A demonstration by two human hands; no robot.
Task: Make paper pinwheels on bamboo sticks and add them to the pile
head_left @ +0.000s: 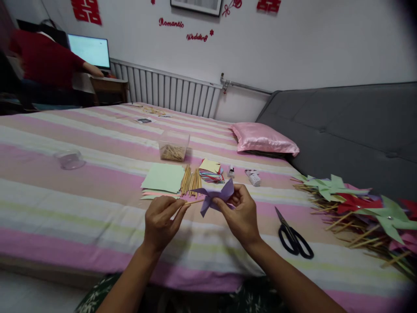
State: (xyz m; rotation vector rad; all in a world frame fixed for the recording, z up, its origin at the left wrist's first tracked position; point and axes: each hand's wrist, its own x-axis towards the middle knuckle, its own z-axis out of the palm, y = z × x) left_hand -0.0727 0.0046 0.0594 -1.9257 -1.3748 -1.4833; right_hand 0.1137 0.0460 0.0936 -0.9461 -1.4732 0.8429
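Note:
My right hand (240, 213) pinches a purple paper pinwheel (213, 198) between thumb and fingers, its folded blades spread out. In my left hand (164, 221) a thin wooden stick (194, 201) is gripped near one end; its other end reaches the pinwheel, and whether the two are joined is hidden. Just beyond my hands lie a stack of pale green paper sheets (164, 177), a bunch of wooden sticks (191, 180) and a pile of small coloured paper pieces (211, 170). Black-handled scissors (293, 237) rest to the right of my right hand.
Finished pinwheels (361, 208) are heaped at the right. A clear box of sticks (173, 147), small bottles (253, 178), a clear lid (70, 160) and a pink pillow (264, 138) sit on the striped bed. A person in red (47, 61) is at a desk, far left.

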